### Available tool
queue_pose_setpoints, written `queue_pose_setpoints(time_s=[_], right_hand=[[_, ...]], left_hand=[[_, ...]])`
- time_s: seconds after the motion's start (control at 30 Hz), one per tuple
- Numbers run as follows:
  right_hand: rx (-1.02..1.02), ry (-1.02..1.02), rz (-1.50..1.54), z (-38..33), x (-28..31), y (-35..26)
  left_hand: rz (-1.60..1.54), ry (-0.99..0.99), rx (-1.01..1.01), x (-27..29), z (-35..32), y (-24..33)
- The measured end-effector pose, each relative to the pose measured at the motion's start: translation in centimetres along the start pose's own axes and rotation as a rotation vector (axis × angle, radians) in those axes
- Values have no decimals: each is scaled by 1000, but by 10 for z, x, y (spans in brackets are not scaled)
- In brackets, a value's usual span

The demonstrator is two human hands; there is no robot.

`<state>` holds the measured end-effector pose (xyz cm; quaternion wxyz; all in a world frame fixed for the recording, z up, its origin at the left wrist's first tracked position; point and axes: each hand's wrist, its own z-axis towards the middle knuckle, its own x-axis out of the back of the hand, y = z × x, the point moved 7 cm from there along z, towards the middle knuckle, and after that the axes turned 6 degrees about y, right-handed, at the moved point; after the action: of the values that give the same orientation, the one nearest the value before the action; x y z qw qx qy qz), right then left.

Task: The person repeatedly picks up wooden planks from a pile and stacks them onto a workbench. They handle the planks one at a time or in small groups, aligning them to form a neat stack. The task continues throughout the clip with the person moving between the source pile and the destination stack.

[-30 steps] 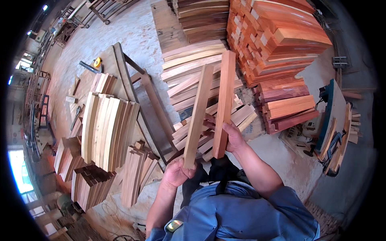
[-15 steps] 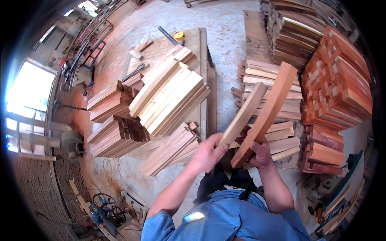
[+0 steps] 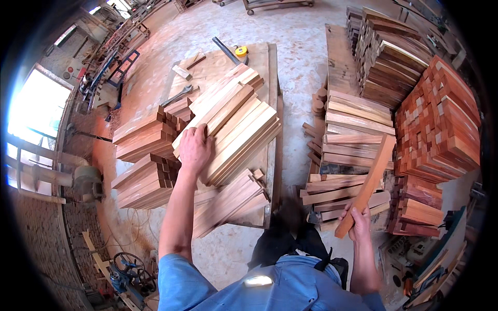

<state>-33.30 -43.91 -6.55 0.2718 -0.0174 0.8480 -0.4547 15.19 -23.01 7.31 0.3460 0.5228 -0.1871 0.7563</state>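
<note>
Slanting lengthwise ahead rightward, bar [image 3: 369, 179] fills right hand [image 3: 359, 220]; left hand [image 3: 197, 147], grip unclear.

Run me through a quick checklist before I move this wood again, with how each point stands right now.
1. Right grip closed around the reddish-brown strip: ok, near its lower end.
2. Left grip in contact with the pale stack: ok.
3. Left grip holding a strip firmly: cannot tell.
4. Black-handled tool and yellow tape measure away from both grips: ok.
5. Low pile near the right grip squared: not ok, strips lie at differing angles.
</note>
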Motion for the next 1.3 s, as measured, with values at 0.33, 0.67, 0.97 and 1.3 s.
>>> queue_pose_setpoints(time_s=[0.33, 0.67, 0.97, 1.3], right_hand=[[14, 182, -83, -3, 51, 15], [-48, 312, -135, -18, 93, 19], [-58, 343, -276, -58, 130, 20], [-91, 294, -237, -35, 136, 16]], left_hand=[[125, 264, -29, -1, -1, 31], [-503, -242, -532, -117, 44, 306], [-283, -393, -626, -225, 67, 429], [-1028, -947, 212, -191, 35, 349]])
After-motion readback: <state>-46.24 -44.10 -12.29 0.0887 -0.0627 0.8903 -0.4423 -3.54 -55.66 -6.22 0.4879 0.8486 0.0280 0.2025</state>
